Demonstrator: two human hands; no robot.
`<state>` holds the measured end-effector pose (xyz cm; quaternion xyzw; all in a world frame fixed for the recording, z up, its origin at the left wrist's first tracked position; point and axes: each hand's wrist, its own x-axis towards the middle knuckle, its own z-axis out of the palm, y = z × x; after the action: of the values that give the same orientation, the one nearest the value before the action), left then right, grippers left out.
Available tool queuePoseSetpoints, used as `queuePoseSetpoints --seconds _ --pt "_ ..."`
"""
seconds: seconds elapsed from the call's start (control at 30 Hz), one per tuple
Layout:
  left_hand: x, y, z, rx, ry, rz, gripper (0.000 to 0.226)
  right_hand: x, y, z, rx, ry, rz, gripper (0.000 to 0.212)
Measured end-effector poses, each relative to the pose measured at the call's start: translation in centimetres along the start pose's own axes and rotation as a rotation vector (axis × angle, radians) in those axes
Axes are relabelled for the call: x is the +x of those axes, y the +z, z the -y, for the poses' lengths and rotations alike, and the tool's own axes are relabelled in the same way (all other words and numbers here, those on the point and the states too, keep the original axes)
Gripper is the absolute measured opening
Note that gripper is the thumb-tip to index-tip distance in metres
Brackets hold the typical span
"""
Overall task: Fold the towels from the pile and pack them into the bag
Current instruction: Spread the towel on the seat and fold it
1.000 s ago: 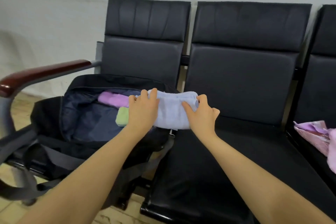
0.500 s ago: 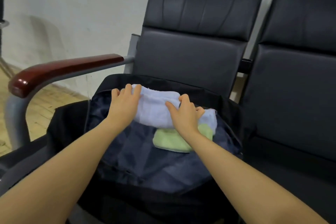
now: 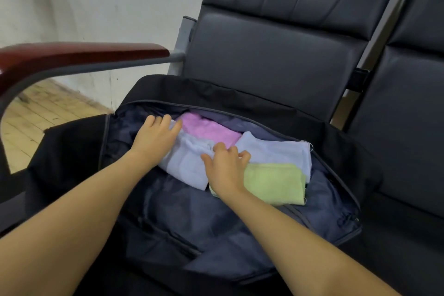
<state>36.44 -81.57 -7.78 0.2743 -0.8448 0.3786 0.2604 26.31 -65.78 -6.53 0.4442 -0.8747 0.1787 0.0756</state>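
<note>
- Right now your left hand (image 3: 156, 138) lies flat on the folded pale blue towel (image 3: 186, 163) inside the open bag (image 3: 240, 230); its fingers are straight and spread, their tips reaching the edge of the pink towel (image 3: 211, 128). That grip is wide and pressing, not clutching.
- Your right hand (image 3: 225, 168) sits on the same pale blue towel, on the side nearer the green towel (image 3: 276, 182). Its fingers are curled and bunched into the cloth, so this grip pinches a fold of the towel; the thumb points toward your left hand.
- Relative to the bag: the pale blue towel lies in the middle of the opening, on the dark lining.
- The pink towel lies toward the bag's far edge, just behind the pale blue one and touching it.
- A second pale blue towel (image 3: 283, 151) lies toward the bag's right side, beside the pink one and partly under the green towel.
- The green towel lies on the right, nearer you than that second pale blue towel, with your right wrist over its left end.
- The bag itself rests on the seat of a black chair (image 3: 276, 60), its zip flap thrown back toward the backrest.
- Left of the bag runs a red-brown armrest (image 3: 84, 51), with wooden floor (image 3: 40, 113) showing below it.
</note>
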Motion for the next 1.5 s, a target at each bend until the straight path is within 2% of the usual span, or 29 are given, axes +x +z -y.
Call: queuePoseSetpoints --seconds 0.1,0.17,0.23,0.3,0.33,0.43,0.63,0.73,0.83,0.97,1.07,1.17,1.33,1.5 --pt "-0.2 -0.8 -0.8 -0.029 -0.019 -0.061 0.033 0.0 0.0 -0.4 -0.088 0.07 -0.049 0.035" --pt "-0.6 -1.8 -2.0 -0.127 0.02 -0.031 0.012 0.0 -0.3 -0.8 -0.067 0.027 -0.108 0.044" --pt "-1.5 -2.4 -3.3 -0.282 -0.042 0.14 0.02 0.1 -0.7 -1.2 -0.055 -0.158 -0.082 0.045" --pt "-2.4 -2.7 -4.1 -0.452 -0.17 0.36 0.049 0.1 -0.9 -1.7 -0.104 -0.326 0.053 0.044" --pt "-2.7 -2.4 -4.4 -0.486 -0.215 0.473 0.055 0.1 -0.9 -2.0 -0.137 -0.353 0.147 0.047" --pt "-2.6 -2.6 -3.9 -0.501 -0.223 0.676 0.062 0.4 -0.2 -2.7 -0.259 -0.323 0.332 0.056" --pt "-1.0 -3.3 -2.7 -0.449 -0.142 0.846 0.061 0.8 -0.7 -2.6 -0.314 -0.251 0.422 0.055" --pt "-0.7 -5.9 -2.2 -0.389 -0.133 0.732 0.056 0.0 -2.5 -2.9 -0.267 -0.22 0.428 0.055" --pt "-0.3 -9.9 -3.0 -0.417 -0.12 0.571 0.053 -2.1 -5.6 -4.3 -0.185 -0.214 0.36 0.056" --pt "0.3 -16.8 -5.4 -0.539 -0.051 0.275 0.039 -6.7 -10.4 -7.8 -0.138 -0.255 0.227 0.056" --pt "0.3 -21.7 -7.9 -0.565 -0.021 0.216 0.038 -10.7 -13.5 -11.1 -0.127 -0.248 0.114 0.052" --pt "0.4 -27.5 -12.1 -0.627 0.037 0.178 0.037 -15.5 -17.3 -15.5 -0.045 -0.16 0.016 0.046" --pt "0.9 -36.3 -20.9 -0.799 0.116 0.205 0.039 -23.3 -23.1 -24.6 -0.006 -0.024 -0.045 0.043" --pt "1.7 -43.4 -31.7 -0.923 0.235 0.158 0.041 -31.3 -28.4 -34.2 -0.029 0.156 -0.104 0.04"
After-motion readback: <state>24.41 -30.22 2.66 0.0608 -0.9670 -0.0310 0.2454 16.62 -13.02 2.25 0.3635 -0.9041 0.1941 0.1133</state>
